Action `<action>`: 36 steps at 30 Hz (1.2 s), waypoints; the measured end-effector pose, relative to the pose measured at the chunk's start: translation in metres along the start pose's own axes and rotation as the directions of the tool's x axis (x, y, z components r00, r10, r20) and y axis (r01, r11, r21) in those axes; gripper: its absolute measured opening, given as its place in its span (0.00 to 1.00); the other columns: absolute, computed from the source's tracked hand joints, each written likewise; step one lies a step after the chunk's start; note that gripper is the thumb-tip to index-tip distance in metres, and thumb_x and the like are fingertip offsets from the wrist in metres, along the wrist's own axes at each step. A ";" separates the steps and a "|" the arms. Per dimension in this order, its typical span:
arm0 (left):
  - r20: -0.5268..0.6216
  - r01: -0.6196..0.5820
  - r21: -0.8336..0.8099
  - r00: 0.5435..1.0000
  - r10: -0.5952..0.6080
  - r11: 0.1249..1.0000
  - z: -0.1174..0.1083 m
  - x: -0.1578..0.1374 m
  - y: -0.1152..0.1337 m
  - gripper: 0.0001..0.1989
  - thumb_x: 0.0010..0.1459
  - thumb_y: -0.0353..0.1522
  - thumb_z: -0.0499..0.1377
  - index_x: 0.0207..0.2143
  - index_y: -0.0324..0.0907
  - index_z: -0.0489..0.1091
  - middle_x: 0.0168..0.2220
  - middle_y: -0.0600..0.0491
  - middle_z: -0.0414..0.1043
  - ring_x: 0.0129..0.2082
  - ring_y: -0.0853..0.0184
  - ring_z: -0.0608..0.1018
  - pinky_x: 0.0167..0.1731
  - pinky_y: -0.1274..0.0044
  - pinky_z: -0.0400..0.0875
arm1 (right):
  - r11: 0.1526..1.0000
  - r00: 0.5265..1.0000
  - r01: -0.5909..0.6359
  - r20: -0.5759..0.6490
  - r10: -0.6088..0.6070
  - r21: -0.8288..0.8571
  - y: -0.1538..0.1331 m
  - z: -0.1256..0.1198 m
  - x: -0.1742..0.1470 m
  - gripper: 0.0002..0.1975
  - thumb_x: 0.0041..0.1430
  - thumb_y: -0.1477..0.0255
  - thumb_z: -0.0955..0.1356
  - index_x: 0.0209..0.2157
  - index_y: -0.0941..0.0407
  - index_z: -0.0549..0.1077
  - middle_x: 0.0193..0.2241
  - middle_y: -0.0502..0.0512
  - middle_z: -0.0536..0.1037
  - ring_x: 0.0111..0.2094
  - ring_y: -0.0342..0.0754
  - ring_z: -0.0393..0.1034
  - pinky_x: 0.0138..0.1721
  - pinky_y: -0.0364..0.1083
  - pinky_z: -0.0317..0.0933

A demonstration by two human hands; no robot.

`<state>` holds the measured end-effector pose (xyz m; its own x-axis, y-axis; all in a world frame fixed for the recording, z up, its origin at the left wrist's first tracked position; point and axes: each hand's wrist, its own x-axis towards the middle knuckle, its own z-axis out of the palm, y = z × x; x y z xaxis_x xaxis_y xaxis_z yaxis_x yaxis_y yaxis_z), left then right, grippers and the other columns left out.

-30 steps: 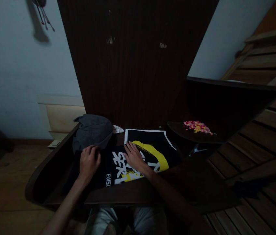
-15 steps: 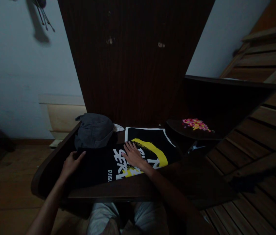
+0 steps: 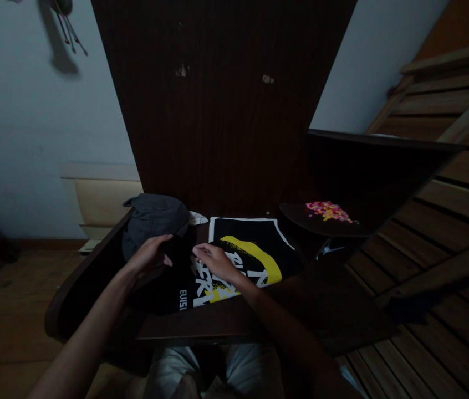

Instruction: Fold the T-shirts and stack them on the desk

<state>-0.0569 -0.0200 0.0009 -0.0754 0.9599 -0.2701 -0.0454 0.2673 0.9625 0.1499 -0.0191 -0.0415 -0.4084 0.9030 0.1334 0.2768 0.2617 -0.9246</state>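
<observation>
A black shirt (image 3: 238, 224) with white lettering, a yellow arc and white trim lies across the dark desk. My left hand (image 3: 151, 256) is closed on its left part, which is lifted and folded inward over the rest. Close by on the right, my right hand (image 3: 215, 260) has its fingers curled in and seems to pinch the raised dark cloth between the hands; the fingertips are hard to make out. Just behind my left hand sits a grey cloth cap (image 3: 157, 219), with a small white cloth (image 3: 198, 218) beside it.
Small pink, red and yellow pieces (image 3: 329, 211) are heaped on a rounded shelf (image 3: 296, 217) at the right. The desk's raised side panel (image 3: 62, 299) edges the left. Wooden slats (image 3: 463, 199) stand at far right, and a tall dark panel (image 3: 226, 122) rises behind.
My left hand has moved right and up, bringing the shirt's left side inward. My right hand, earlier flat on the print, has drawn slightly left and curled its fingers.
</observation>
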 end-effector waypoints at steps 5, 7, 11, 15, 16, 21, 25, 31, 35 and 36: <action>0.248 -0.076 -0.124 0.963 0.106 0.989 0.075 0.018 0.005 0.12 0.54 0.40 0.61 0.33 0.41 0.65 0.19 0.57 0.70 0.15 0.69 0.74 0.14 0.81 0.62 | 0.985 0.998 -0.045 -0.031 0.051 0.168 -0.017 -0.018 -0.004 0.29 0.49 0.60 0.74 0.51 0.54 0.70 0.46 0.55 0.76 0.48 0.51 0.70 0.52 0.49 0.63; 0.282 -0.126 -0.158 0.945 0.167 0.979 0.101 0.025 0.004 0.12 0.56 0.40 0.59 0.33 0.41 0.63 0.20 0.57 0.71 0.13 0.71 0.72 0.14 0.82 0.61 | 0.982 0.993 -0.049 -0.099 0.068 0.183 -0.013 -0.034 -0.006 0.28 0.45 0.66 0.75 0.49 0.55 0.71 0.43 0.53 0.77 0.46 0.50 0.71 0.52 0.50 0.63; 0.344 -0.236 -0.096 0.904 0.255 0.967 0.136 0.040 -0.003 0.12 0.57 0.40 0.57 0.36 0.40 0.63 0.28 0.53 0.76 0.13 0.74 0.70 0.13 0.82 0.59 | 0.977 0.965 -0.098 -0.220 0.140 0.191 0.009 -0.083 -0.003 0.23 0.43 0.76 0.73 0.45 0.56 0.73 0.41 0.52 0.78 0.45 0.49 0.72 0.52 0.51 0.63; 0.333 -0.464 0.139 0.854 0.400 0.875 0.147 0.039 -0.025 0.16 0.56 0.40 0.58 0.44 0.42 0.67 0.35 0.52 0.76 0.22 0.71 0.75 0.20 0.79 0.67 | 0.955 0.928 -0.208 -0.268 0.261 0.210 0.043 -0.146 -0.004 0.22 0.44 0.77 0.72 0.45 0.56 0.74 0.39 0.51 0.80 0.41 0.49 0.75 0.48 0.50 0.66; 0.337 -0.528 0.221 0.830 0.443 0.820 0.147 0.035 -0.033 0.17 0.56 0.41 0.58 0.45 0.42 0.68 0.36 0.51 0.75 0.26 0.69 0.76 0.25 0.77 0.70 | 0.949 0.910 -0.247 -0.290 0.297 0.195 0.053 -0.160 -0.007 0.22 0.45 0.78 0.72 0.46 0.56 0.74 0.39 0.52 0.80 0.41 0.49 0.75 0.48 0.50 0.67; 0.507 -0.722 0.515 0.691 0.516 0.462 0.139 0.003 -0.085 0.25 0.53 0.46 0.61 0.50 0.41 0.69 0.46 0.45 0.73 0.47 0.57 0.74 0.48 0.64 0.70 | 0.848 0.757 -0.524 -0.412 0.508 0.083 0.104 -0.206 -0.028 0.29 0.46 0.74 0.74 0.52 0.59 0.72 0.48 0.62 0.78 0.48 0.54 0.73 0.50 0.51 0.66; 0.611 -0.787 0.584 0.587 0.531 0.197 0.134 -0.016 -0.123 0.24 0.54 0.38 0.61 0.53 0.42 0.68 0.54 0.43 0.70 0.56 0.52 0.69 0.56 0.57 0.62 | 0.846 0.749 -0.533 -0.449 0.487 0.030 0.128 -0.208 -0.042 0.29 0.47 0.67 0.76 0.52 0.59 0.73 0.52 0.65 0.75 0.52 0.55 0.70 0.53 0.51 0.63; 0.664 -0.798 0.601 0.526 0.531 0.039 0.131 -0.027 -0.138 0.25 0.56 0.27 0.53 0.57 0.43 0.64 0.57 0.44 0.68 0.59 0.54 0.66 0.61 0.54 0.53 | 0.858 0.742 -0.511 -0.479 0.468 0.047 0.125 -0.207 -0.042 0.23 0.49 0.72 0.74 0.49 0.61 0.74 0.51 0.67 0.75 0.51 0.54 0.71 0.50 0.49 0.65; 0.698 -0.802 0.597 0.530 0.482 0.017 0.134 -0.030 -0.137 0.31 0.51 0.23 0.55 0.59 0.43 0.62 0.59 0.45 0.66 0.60 0.54 0.65 0.62 0.56 0.54 | 0.887 0.769 -0.457 -0.471 0.432 0.067 0.115 -0.221 -0.042 0.20 0.48 0.73 0.73 0.45 0.61 0.75 0.43 0.62 0.79 0.43 0.52 0.75 0.44 0.48 0.68; 0.701 -0.800 0.600 0.532 0.475 0.010 0.135 -0.030 -0.137 0.31 0.51 0.23 0.54 0.59 0.43 0.62 0.59 0.45 0.66 0.60 0.54 0.65 0.62 0.57 0.53 | 0.893 0.781 -0.445 -0.460 0.422 0.065 0.113 -0.225 -0.043 0.18 0.48 0.73 0.73 0.43 0.60 0.75 0.40 0.61 0.80 0.40 0.51 0.75 0.41 0.47 0.68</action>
<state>0.0864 -0.0741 -0.1197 0.6369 0.6967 0.3301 0.6574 -0.7144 0.2397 0.3943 0.0480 -0.0721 0.1980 0.9725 -0.1222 0.3723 -0.1900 -0.9085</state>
